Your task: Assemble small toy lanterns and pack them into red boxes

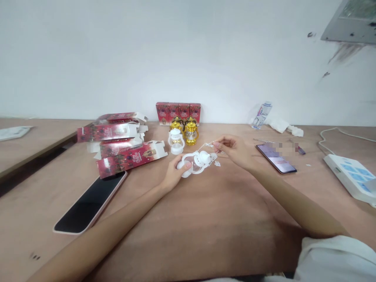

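Note:
My left hand (174, 175) is closed around the base of a small white toy lantern (196, 162), which lies tilted on its side just above the wooden table (205, 219). My right hand (235, 150) pinches the thin white handle or tag string at the lantern's top end. A small white tag (217, 163) dangles below it. Another white lantern (176, 141) stands upright just behind, next to two gold lanterns (190, 133).
A pile of flat red cartons (117, 143) lies at the left, with a dark phone (91, 201) in front of it. Several red boxes (178, 112) stand against the wall. A lit phone (276, 158), a white power strip (351, 176) and a plastic bottle (261, 115) are at the right.

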The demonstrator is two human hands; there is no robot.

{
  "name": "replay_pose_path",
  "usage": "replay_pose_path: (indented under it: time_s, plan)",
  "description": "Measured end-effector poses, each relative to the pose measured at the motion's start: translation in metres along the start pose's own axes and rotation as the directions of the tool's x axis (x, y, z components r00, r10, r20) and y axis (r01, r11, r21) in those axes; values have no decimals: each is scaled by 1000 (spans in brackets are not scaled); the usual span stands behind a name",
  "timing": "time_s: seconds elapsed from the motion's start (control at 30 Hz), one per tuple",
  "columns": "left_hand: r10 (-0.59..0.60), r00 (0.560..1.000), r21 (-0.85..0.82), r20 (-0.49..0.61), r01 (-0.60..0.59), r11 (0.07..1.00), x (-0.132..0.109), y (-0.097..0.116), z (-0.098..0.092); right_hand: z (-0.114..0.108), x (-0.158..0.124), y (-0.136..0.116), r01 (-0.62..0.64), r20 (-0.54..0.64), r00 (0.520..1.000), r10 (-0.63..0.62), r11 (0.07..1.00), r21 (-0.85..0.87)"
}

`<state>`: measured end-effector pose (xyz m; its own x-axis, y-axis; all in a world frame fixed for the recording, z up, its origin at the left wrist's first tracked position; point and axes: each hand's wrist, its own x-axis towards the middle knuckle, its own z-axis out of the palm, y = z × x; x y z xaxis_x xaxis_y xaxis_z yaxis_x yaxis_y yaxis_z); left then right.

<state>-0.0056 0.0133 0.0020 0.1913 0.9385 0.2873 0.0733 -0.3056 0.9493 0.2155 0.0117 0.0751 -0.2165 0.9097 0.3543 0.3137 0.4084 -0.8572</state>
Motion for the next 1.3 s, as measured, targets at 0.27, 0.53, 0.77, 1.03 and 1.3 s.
replay_pose_path:
  time_s: [0.27, 0.53, 0.77, 1.03, 1.3]
  plan:
    - [21, 999, -85, -24, -23, 996, -1, -7, 1, 24, -16, -3, 105, 145, 985, -90, 989, -100]
    - [104, 973, -123, 206, -80, 989, -13, 4, 11, 33, -29, -24, 195, 135, 978, -160, 933, -302]
    - [314, 949, 521, 10, -273, 809, 16, 19, -33, 8, -17, -9, 170, 54, 985, -163, 877, -450]
    - [16, 1000, 999, 7, -6, -51, 22, 29, -85, -6, -16, -8, 238, 266, 962, -59, 656, -716]
    - [342, 934, 995, 100, -103, -9, 2, 44, -88, -8, -31, -31, 411, 398, 907, -135, 480, -775]
